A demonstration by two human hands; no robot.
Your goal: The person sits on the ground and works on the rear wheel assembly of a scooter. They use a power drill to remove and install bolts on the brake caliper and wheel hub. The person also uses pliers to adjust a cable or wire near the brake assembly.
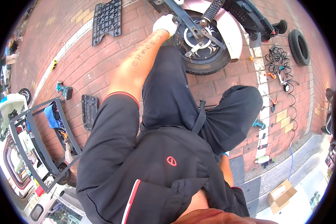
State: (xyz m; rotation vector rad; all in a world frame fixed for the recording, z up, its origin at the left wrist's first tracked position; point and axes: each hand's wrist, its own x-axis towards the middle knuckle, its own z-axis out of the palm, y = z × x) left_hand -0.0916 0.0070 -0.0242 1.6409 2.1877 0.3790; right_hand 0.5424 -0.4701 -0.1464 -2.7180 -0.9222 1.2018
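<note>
Wheel [205, 52] sits mounted in scooter [230, 37], just ahead of wearer, presumably for close access; drill [259, 124] lies rightward, likely for reach. Left arm [138, 63] stretched forward, gloved left hand [165, 25] bunched at wheel's left edge; pinch cannot be told. Right forearm [226, 171] partly covered; right hand hidden, state unknown.

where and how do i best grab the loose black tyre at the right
Probably by the near edge of the loose tyre, coming from the side of the mounted wheel: fingers into the open centre, thumb over the outer tread. It looks like a bare ring, so its edge offers a natural hold.
</note>
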